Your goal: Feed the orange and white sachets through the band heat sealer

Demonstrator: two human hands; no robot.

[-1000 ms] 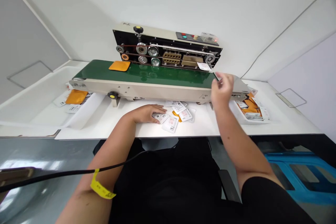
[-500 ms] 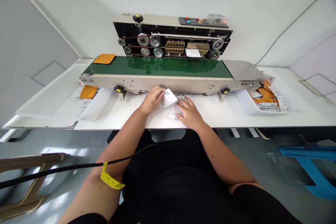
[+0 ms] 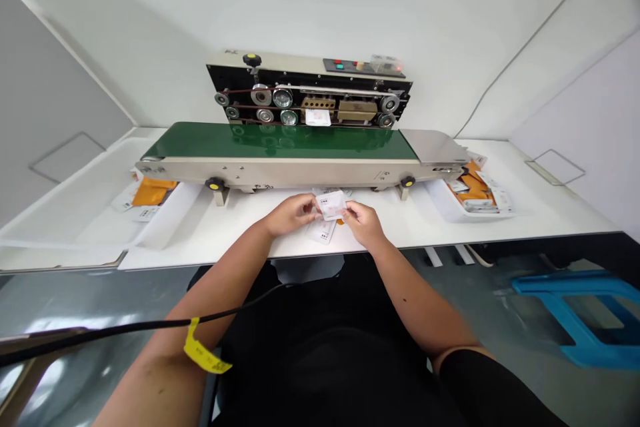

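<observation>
A small white printed sachet (image 3: 332,204) is pinched between both hands just above the white table (image 3: 525,220), in front of the sealing machine. My left hand (image 3: 291,213) grips its left edge and my right hand (image 3: 361,221) grips its right edge. Under the hands lie a few more white sachets (image 3: 323,232) and a bit of an orange one. Another white sachet (image 3: 318,117) rides through the sealer head at the back of the green conveyor belt (image 3: 280,141).
A tray (image 3: 440,195) of orange and white sachets sits at the belt's right end. An orange sachet (image 3: 150,192) and white ones lie in a white bin at the left end. A blue stool (image 3: 590,320) stands on the floor at right. A black cable crosses my left arm.
My right hand came back from the belt's right end to the pile, and both hands lifted one sachet. The orange sachet rode off the left end; the white one moved left through the sealer.
</observation>
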